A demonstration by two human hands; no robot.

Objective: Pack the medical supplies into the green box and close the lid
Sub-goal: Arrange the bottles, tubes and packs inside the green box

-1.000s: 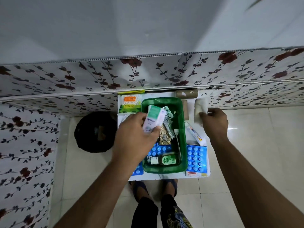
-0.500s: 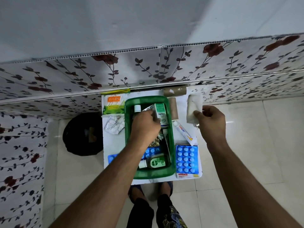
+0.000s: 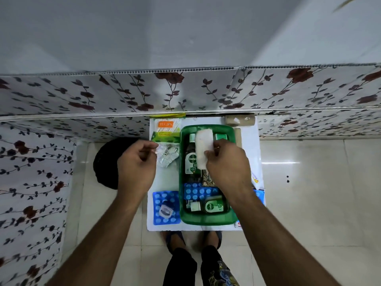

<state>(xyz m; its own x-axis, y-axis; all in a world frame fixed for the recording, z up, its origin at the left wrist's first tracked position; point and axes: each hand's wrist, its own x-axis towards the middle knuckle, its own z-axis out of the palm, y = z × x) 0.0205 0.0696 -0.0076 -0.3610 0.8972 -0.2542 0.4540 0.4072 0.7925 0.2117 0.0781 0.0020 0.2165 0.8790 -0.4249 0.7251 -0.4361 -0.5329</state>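
Observation:
The green box (image 3: 181, 178) stands open on a small white table (image 3: 165, 180). Inside lie a dark Dettol bottle (image 3: 190, 162), a small Dettol pack (image 3: 213, 206), a blue blister sheet (image 3: 195, 193) and a green carton (image 3: 221, 137). My right hand (image 3: 228, 168) holds a white gauze roll (image 3: 203, 147) over the box's far half, above the bottle. My left hand (image 3: 136, 164) is left of the box, its fingertips pinched at the corner of crumpled silver foil strips (image 3: 168, 155) that lie on the table.
On the table are a cotton swab pack (image 3: 165, 131), a blue blister sheet (image 3: 162, 199) bearing a small clear item (image 3: 166, 210), a tan roll (image 3: 238, 137), a tube (image 3: 255, 179) and another blue sheet (image 3: 260, 196). A black round object (image 3: 105, 162) sits on the floor.
My left hand left the small carton in the box and moved left to the foil strips. My right hand carried the white gauze roll from the table's right side to over the box.

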